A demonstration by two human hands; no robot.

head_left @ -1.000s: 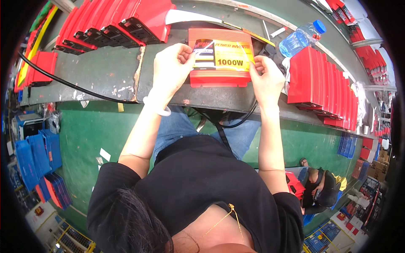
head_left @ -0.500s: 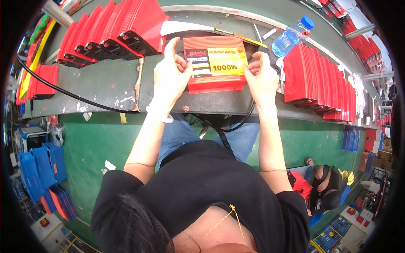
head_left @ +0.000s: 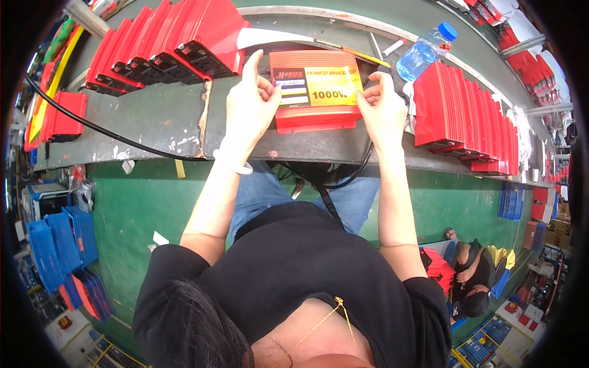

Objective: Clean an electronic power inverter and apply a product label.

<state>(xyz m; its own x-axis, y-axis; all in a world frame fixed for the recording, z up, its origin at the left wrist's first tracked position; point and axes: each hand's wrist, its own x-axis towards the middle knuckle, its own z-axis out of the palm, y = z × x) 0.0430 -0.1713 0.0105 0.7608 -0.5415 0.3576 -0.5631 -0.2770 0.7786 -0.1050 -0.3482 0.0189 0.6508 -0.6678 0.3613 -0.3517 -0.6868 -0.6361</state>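
Observation:
A red ribbed power inverter case (head_left: 316,122) lies on the grey bench in front of me. Across its top is a yellow, black and white label sticker (head_left: 325,89), slightly tilted. My left hand (head_left: 250,107) pinches the label's left end between thumb and curled fingers, its index finger pointing up. At the opposite end, my right hand (head_left: 381,110) has its thumb and bent fingers closed on the label's edge. I cannot tell how much of the label touches the case.
Red inverter cases stand in a row on the left (head_left: 208,40) and another on the right (head_left: 457,110). A blue-capped water bottle (head_left: 423,54) sits behind the right row. A black cable (head_left: 116,142) crosses the bench's left side. A person (head_left: 472,273) sits at lower right.
Both hands stay at the label's ends, with only a tiny shift. The whole view has moved slightly. The person at lower right has changed posture a little.

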